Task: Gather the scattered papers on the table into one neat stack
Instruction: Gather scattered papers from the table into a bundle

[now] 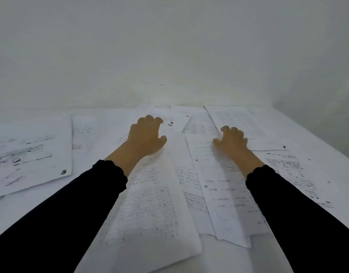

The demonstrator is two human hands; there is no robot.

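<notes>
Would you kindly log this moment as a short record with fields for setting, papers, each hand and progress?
setting: white table against a pale wall
papers: printed sheets spread loose and overlapping, none squared up
far-left sheet: lies apart from the central overlap
left hand: fingers curled, resting on sheets near the back, no sheet lifted
right hand: fingers curled, resting on sheets, no sheet lifted
sleeves: dark
progress: no neat stack yet
</notes>
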